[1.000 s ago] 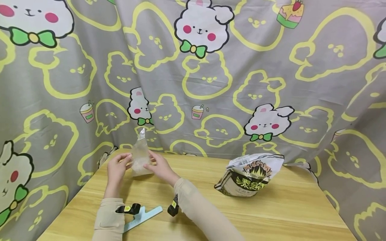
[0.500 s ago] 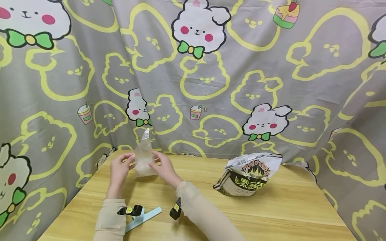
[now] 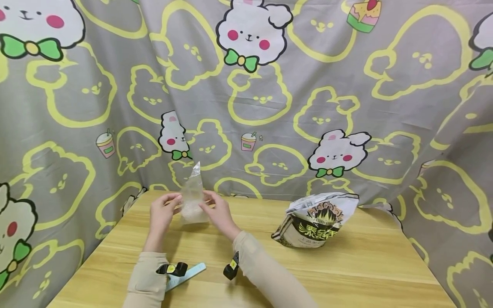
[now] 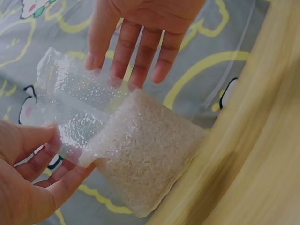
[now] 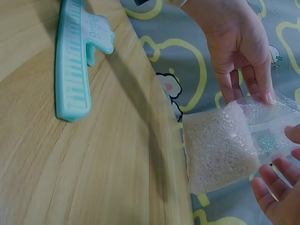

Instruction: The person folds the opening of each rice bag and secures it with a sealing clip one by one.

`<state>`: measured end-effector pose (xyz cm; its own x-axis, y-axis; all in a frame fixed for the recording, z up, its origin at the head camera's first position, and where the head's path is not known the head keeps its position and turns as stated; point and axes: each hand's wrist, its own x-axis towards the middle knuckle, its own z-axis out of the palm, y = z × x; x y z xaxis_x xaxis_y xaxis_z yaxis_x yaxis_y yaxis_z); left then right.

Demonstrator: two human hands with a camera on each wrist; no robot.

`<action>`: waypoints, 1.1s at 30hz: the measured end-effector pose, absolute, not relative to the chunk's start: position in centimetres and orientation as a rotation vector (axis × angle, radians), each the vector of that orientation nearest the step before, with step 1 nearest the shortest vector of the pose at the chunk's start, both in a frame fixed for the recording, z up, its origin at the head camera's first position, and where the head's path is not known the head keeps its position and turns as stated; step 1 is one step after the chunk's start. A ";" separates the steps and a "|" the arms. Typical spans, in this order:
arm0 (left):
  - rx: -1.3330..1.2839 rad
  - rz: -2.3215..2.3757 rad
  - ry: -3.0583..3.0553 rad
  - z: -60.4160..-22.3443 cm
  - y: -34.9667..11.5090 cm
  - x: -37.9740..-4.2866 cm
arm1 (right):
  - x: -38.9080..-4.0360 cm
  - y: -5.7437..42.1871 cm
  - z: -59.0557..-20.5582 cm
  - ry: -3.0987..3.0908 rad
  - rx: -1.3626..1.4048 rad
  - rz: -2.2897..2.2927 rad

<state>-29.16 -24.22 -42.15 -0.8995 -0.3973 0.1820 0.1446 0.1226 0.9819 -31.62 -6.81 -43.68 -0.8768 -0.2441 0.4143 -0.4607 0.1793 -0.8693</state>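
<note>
A clear plastic bag of white rice stands upright at the table's far left, its upper part rising to a thin point. My left hand pinches its left side, thumb in front and fingers behind. My right hand holds the opposite side, with the thumb on the front face. The left wrist view shows rice filling the lower part, under limp, wrinkled plastic. In the right wrist view the right hand's fingers are spread beside the bag.
A larger printed bag, white, black and tan, stands at the right of the table. A teal strip with piano-key-like markings and a side tab lies near the front, partly behind my left forearm. Patterned grey cloth hangs behind the table.
Both hands have shifted to the right together with the bag of rice, keeping their hold. My left forearm now covers more of the teal strip. The larger bag stays put.
</note>
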 end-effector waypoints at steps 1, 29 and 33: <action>0.238 -1.833 -2.005 -42.2 -24.0 -29.2 | -31.6 -6.6 -43.7 -2.267 0.674 1.783; 0.106 -1.929 -2.043 -42.3 -19.2 -29.1 | -32.1 -2.4 -44.5 -2.118 0.496 1.839; 0.102 -1.929 -2.069 -42.3 -18.6 -29.1 | -32.1 -1.8 -44.7 -2.106 0.475 1.832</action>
<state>-29.06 -18.57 -42.29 -0.9493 -0.2604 0.1759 0.1573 0.0908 0.9834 -32.14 -1.78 -44.73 -0.8976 -0.0463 0.4384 -0.4406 0.1277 -0.8886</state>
